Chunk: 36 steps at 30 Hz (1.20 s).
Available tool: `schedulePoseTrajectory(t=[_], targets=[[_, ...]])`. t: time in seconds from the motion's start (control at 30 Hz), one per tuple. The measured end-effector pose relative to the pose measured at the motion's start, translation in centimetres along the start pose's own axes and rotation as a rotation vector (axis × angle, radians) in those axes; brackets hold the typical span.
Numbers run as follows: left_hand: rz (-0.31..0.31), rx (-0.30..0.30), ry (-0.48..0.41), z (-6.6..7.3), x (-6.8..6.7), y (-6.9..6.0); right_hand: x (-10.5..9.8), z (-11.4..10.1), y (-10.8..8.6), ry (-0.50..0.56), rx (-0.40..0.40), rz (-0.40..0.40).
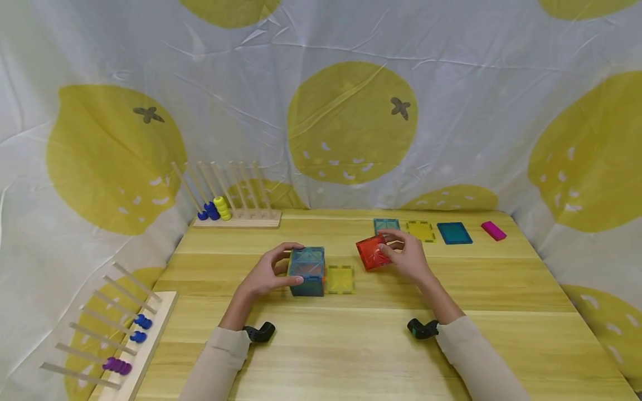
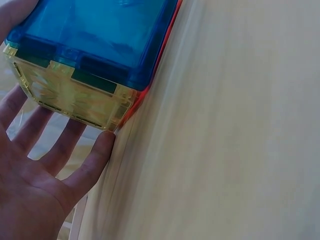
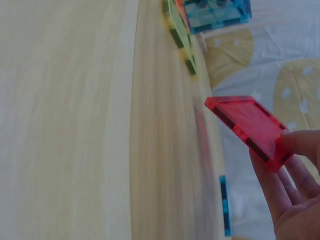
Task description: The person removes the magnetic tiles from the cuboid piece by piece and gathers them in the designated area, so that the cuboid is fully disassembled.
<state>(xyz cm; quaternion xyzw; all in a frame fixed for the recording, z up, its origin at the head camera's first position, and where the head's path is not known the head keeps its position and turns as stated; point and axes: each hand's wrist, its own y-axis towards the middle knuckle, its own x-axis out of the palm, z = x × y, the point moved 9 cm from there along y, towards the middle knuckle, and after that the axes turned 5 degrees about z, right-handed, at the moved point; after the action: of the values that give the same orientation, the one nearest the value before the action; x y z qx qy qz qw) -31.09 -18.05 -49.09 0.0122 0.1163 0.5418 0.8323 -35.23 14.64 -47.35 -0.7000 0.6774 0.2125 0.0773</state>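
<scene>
A cube of see-through magnetic tiles (image 1: 308, 271) stands on the table, blue on top and front. In the left wrist view it shows a blue face (image 2: 100, 37), a yellow face (image 2: 70, 92) and a red edge. My left hand (image 1: 266, 273) holds it from the left, thumb at the front, fingers along the far side. A yellow square tile (image 1: 340, 279) lies flat against the cube's right side. Above the table to the right, my right hand (image 1: 407, 257) pinches a red square magnetic tile (image 1: 372, 252) by its right edge, tilted and apart from the cube.
Along the back lie a light blue tile (image 1: 386, 225), a yellow tile (image 1: 421, 231), a teal tile (image 1: 454, 233) and a magenta block (image 1: 494, 230). Wooden peg racks with coloured beads stand at back left (image 1: 241, 221) and front left (image 1: 145, 351). A lemon-print cloth (image 1: 451, 139) hangs behind.
</scene>
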Motion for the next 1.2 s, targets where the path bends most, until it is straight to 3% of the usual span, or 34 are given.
schedulePoseTrajectory(t=[0.27,0.47,0.7,1.0,1.2], targets=[[0.01,0.008,0.044,0.4,-0.5,-0.2,-2.1,2.6,0.1,-0.012,0.082,0.023],[0.011,0.019,0.053,0.3,-0.5,-0.3,-3.0,4.3,0.4,-0.121,0.119,0.037],[0.019,0.01,0.066,0.3,-0.6,-0.2,-3.2,5.5,0.8,-0.202,0.162,-0.028],[0.013,0.014,0.061,0.5,-0.7,-0.2,-3.2,4.8,1.2,-0.37,0.107,-0.02],[0.011,0.017,0.053,0.2,-0.7,-0.1,-3.1,4.7,1.4,-0.412,0.075,0.009]])
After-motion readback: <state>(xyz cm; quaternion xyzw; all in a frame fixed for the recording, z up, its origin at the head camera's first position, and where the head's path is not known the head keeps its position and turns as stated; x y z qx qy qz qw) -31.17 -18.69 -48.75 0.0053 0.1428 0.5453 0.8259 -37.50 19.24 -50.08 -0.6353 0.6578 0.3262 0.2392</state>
